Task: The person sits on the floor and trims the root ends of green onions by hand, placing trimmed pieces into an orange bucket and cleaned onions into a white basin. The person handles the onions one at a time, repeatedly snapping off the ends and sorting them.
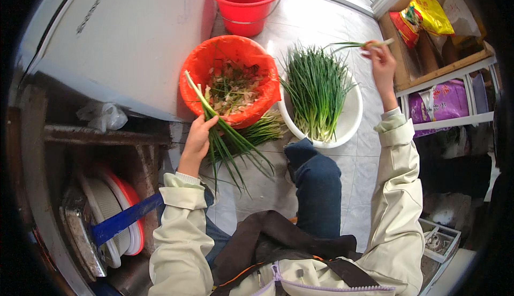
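Note:
My left hand (197,139) grips a few scallions (215,115), their white ends over the rim of a bucket lined with an orange-red plastic bag (190,57). Peelings and green scraps (235,87) lie inside that bucket. Out to the right, my right hand (380,61) pinches a single scallion (361,44), white end pointing right. Below and left of it, a big pile of scallions (317,91) fills much of a white plastic colander (353,115), roots toward me. More scallions (269,127) lie on the floor beside the lined bucket, partly hidden by it.
A red bucket (245,18) with a wire handle stands behind the lined one. To the right, a shelf (441,69) holds yellow and red packets (431,16) and a purple bag (439,101). At left, lids and a colander (108,211) stand on edge under a white appliance (140,43).

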Demonstrator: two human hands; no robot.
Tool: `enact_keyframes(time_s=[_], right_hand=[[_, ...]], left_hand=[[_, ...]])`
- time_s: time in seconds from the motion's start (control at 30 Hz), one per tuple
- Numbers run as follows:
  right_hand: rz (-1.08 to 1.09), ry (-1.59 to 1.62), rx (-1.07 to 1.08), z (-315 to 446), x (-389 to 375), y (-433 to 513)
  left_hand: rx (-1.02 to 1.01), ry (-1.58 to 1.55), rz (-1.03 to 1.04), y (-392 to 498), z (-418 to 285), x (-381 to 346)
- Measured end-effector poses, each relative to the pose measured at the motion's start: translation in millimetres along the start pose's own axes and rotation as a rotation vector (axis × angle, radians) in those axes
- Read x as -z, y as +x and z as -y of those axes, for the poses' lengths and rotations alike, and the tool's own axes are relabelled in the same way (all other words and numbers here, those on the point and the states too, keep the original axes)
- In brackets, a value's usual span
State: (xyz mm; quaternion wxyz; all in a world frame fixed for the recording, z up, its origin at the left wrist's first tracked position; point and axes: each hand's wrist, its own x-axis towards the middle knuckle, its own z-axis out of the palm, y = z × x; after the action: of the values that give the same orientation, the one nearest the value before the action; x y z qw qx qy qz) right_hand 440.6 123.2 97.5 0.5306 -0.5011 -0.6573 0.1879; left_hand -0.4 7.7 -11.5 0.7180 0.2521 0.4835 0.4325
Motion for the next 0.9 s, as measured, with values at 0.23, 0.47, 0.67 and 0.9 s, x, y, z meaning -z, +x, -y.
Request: enact_keyframes(time_s=[0.23, 0.47, 0.67, 0.9], right_hand=[[0.794, -0.766, 0.178, -177, 0, -173], [0.46, -0.486, -0.058, -101, -105, -142], [0.708, 0.159, -0.34, 40, -231, -85], [0.774, 0.371, -0.656, 69, -271, -108]], left_hand=[[-0.036, -0.006, -0.05, 11, 7, -15], [-0.097, -0.031, -0.067, 15, 15, -20], [-0.181, 0.024, -0.066, 12, 14, -34], [-0.188, -0.113, -0.084, 2, 7, -17]])
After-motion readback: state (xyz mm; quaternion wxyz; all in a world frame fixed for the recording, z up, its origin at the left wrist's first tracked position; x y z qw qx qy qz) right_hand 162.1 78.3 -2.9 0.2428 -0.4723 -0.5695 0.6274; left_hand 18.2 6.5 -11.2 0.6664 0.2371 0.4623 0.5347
